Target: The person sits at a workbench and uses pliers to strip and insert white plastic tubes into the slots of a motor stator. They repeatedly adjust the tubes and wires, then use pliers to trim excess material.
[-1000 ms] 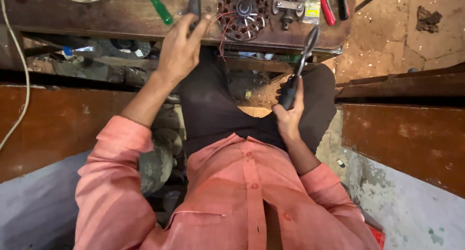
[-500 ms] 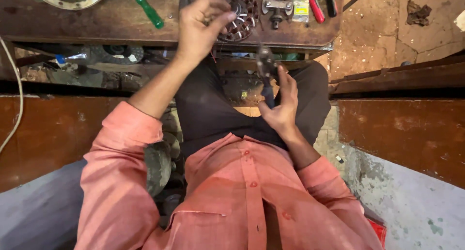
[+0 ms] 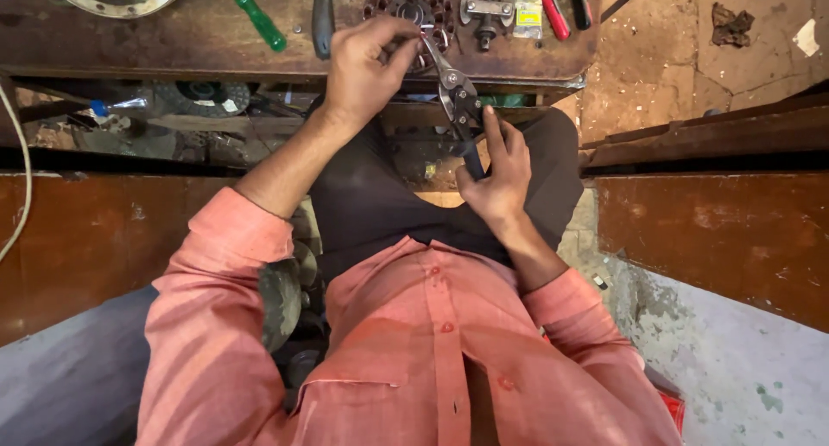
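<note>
Pliers with dark grips and grey steel jaws (image 3: 455, 101) sit clamped in the right hand (image 3: 496, 174), nose angled toward what the left hand (image 3: 367, 66) pinches beside the round copper-wound stator (image 3: 414, 1) on the worn wooden tabletop (image 3: 173, 44).

Salmon-pink shirt (image 3: 432, 351), black trousers (image 3: 380, 204), a bright green screwdriver handle (image 3: 262, 21), red-handled pliers (image 3: 553, 10), and a rusty brown bench (image 3: 173, 44). The snips (image 3: 453, 92) are dull grey metal with dark grips.

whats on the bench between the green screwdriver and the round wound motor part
In the head view, a dark-handled tool lies between the green screwdriver and the motor part; the left hand also reaches in there.
</note>
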